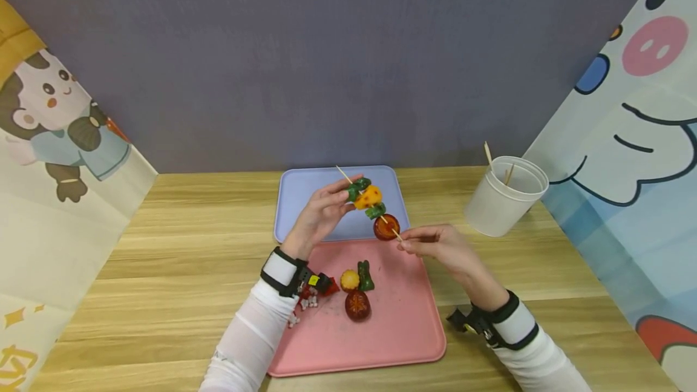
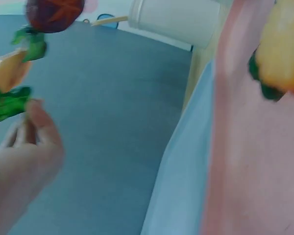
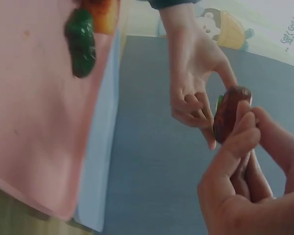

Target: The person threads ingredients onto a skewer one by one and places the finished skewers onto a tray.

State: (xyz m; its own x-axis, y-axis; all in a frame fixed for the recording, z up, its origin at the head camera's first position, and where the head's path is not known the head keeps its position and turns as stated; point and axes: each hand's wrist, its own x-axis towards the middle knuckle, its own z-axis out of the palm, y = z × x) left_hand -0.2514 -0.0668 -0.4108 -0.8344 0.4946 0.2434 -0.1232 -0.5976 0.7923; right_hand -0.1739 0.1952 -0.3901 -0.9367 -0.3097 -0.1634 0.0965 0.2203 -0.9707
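Note:
Over the trays, both hands hold one loaded skewer, its bare wooden tip [image 1: 342, 172] pointing up and left. Threaded along it are a green pepper piece [image 1: 355, 190], a yellow piece with brown spots [image 1: 368, 197], another green pepper piece [image 1: 376, 211] and a brown mushroom [image 1: 380, 231] with a scored cap. My left hand [image 1: 321, 210] pinches the skewer at the upper green piece, thumb against it in the left wrist view. With thumb and fingertips, my right hand [image 1: 443, 247] grips the stick's lower end, right beside the mushroom, which also shows in the right wrist view.
A pink tray [image 1: 403, 331] bears a yellow corn piece [image 1: 350, 280], a green pepper [image 1: 365, 276], a scored mushroom [image 1: 357, 306] and red-and-white pieces [image 1: 309, 301] partly behind my left wrist. Behind it lies a blue tray [image 1: 294, 198]. A white bucket [image 1: 490, 207] with wooden sticks [image 1: 487, 153] stands right.

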